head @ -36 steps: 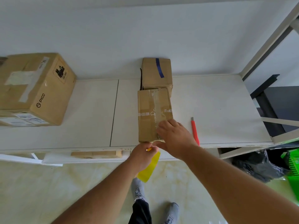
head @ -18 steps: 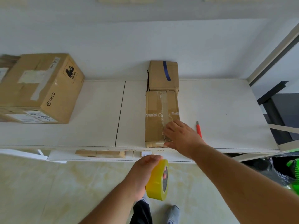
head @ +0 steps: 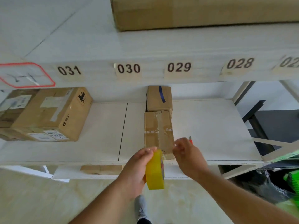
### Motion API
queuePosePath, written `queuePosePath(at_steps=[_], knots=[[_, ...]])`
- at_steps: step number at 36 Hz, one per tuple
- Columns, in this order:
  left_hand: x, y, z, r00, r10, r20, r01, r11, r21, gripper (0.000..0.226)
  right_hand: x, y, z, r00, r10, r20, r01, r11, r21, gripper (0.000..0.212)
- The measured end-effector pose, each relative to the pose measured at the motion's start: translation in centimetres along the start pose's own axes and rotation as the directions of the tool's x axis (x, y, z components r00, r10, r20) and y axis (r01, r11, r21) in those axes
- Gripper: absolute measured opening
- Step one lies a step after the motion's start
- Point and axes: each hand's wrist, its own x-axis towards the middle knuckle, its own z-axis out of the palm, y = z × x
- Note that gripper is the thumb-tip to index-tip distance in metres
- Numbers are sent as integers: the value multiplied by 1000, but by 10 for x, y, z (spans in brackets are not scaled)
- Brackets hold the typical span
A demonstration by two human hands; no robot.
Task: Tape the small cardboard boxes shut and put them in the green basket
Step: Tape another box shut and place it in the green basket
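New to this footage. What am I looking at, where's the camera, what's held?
No machine here: a person works with bare hands, filmed by one wide-angle camera worn on the head, looking forward and down. The left hand grips a yellow tape roll. The right hand hovers by the near end of a small cardboard box on the white shelf, fingers curled; whether they pinch clear tape is unclear. Behind it sits a second small box with a blue stripe, a red cutter to the right, a large PICO carton at left. Part of the green basket shows at lower right.
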Motion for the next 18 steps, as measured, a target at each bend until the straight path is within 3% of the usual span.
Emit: queuePosePath(at_steps=[2,4,7,13,18], knots=[[-9,9,11,998,46,32,-47,999,20,22,-28,-9,-9,996,66,53,-81,927,365,28],[-18,14,23,995,81,64,-83,996,24,22,-52,-20,-17,987,12,159,-98,835,541,40],[-29,20,38,989,120,86,-125,990,66,25,-69,-31,-24,975,-65,213,-62,841,538,51],[-53,36,59,975,173,143,-187,978,96,25,-75,-48,-52,999,-46,16,30,834,551,65],[-69,50,65,951,244,190,-300,877,375,23,-85,-51,-61,998,-49,-39,63,796,602,68]])
